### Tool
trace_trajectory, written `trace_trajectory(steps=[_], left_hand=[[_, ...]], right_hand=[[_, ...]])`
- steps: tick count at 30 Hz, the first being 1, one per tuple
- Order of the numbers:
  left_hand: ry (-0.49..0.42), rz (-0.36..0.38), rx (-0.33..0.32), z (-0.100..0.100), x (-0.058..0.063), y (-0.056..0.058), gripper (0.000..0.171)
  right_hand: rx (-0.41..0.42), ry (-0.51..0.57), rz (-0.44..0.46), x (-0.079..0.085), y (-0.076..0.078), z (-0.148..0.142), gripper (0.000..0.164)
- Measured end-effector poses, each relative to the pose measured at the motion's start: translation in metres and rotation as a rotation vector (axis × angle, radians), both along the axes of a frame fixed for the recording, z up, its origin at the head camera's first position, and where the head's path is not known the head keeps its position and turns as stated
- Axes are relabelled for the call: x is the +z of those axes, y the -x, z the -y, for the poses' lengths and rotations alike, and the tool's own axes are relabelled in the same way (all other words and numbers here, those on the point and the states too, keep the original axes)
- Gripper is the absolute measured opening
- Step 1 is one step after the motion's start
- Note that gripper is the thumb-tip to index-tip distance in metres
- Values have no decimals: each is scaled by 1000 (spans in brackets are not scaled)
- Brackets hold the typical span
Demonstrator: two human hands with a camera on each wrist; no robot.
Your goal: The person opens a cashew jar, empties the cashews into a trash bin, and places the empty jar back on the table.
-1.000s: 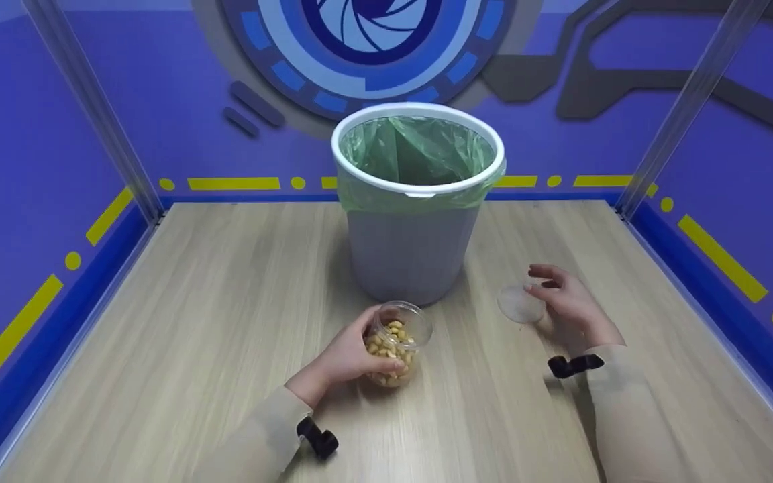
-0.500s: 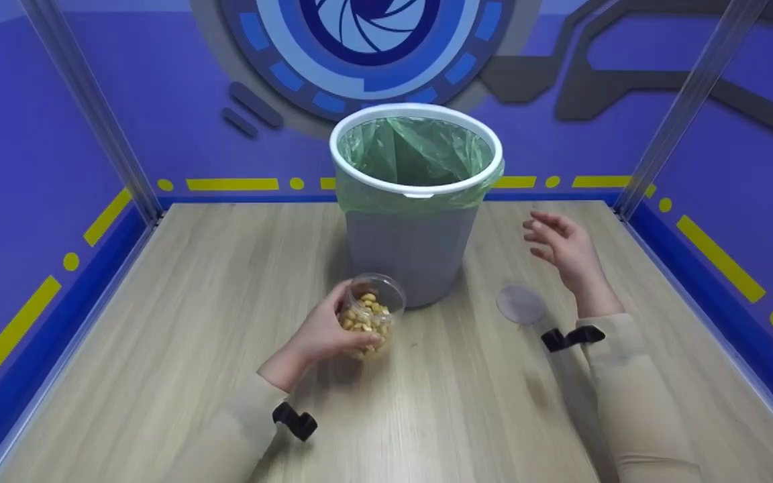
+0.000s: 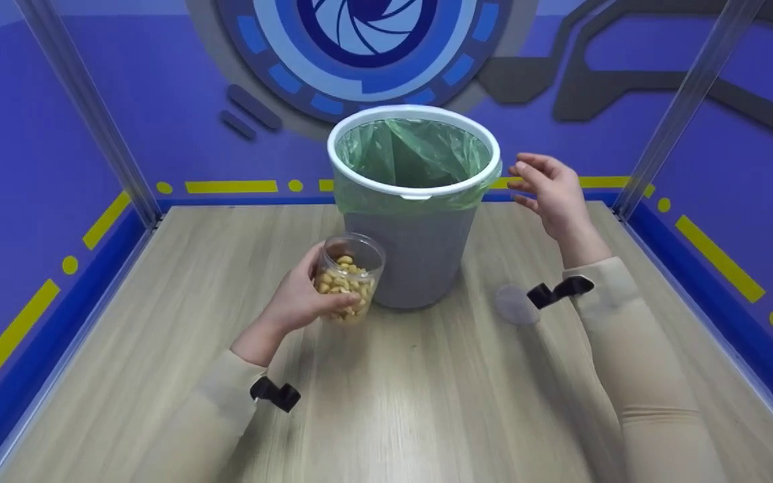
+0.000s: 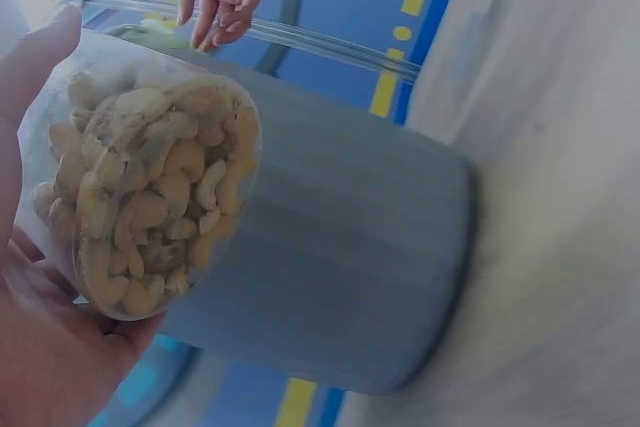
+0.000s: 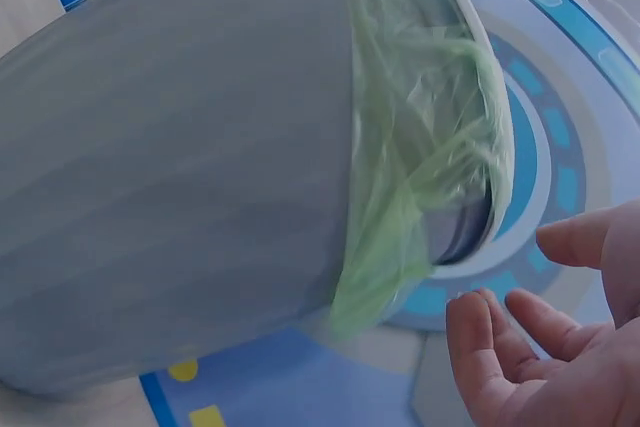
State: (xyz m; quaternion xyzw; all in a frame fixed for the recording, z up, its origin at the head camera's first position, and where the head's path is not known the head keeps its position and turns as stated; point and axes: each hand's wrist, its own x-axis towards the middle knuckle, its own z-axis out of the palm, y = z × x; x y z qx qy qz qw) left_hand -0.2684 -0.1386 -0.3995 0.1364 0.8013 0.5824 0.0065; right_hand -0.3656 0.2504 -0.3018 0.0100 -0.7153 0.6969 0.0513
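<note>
Left of the centre of the head view, the left hand [image 3: 296, 295] grips a clear plastic jar [image 3: 374, 267], its thumb across the front and its other fingers behind the far side. The jar is raised off the table [image 3: 178, 335], roughly upright with its open mouth facing up, and cashew nuts [image 3: 346, 282] fill its lower part. In the head view it overlaps the lower left side of a grey bin [image 3: 420, 261]; whether the two touch cannot be told. The left wrist view shows the jar at the left of the frame, its base and the packed nuts turned toward the camera, with the bin behind. The bin stands at the upper middle of the head view, a green bag [image 3: 368, 154] lining it and folded out under its white rim [image 3: 415, 190]. Right of that rim, the right hand [image 3: 554, 194] hangs in the air, its fingers loosely bent and spread, the thumb apart from them; the right wrist view has it at the lower right, near the bin's mouth. Below this hand in the head view, a round translucent lid [image 3: 514, 305] lies flat on the table, its right edge partly behind a black wristband [image 3: 561, 290].
</note>
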Motion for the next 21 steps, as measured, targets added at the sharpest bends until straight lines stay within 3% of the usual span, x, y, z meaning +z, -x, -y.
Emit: trace_trajectory(steps=[8, 12, 21], left_hand=[[20, -68, -53, 12, 40, 5, 90], [42, -104, -43, 17, 64, 7, 88], [162, -152, 46, 22, 114, 14, 87]], right_hand=[[-18, -190, 31, 29, 15, 20, 55], [5, -284, 46, 37, 22, 26, 58], [31, -339, 80, 45, 28, 35, 53]])
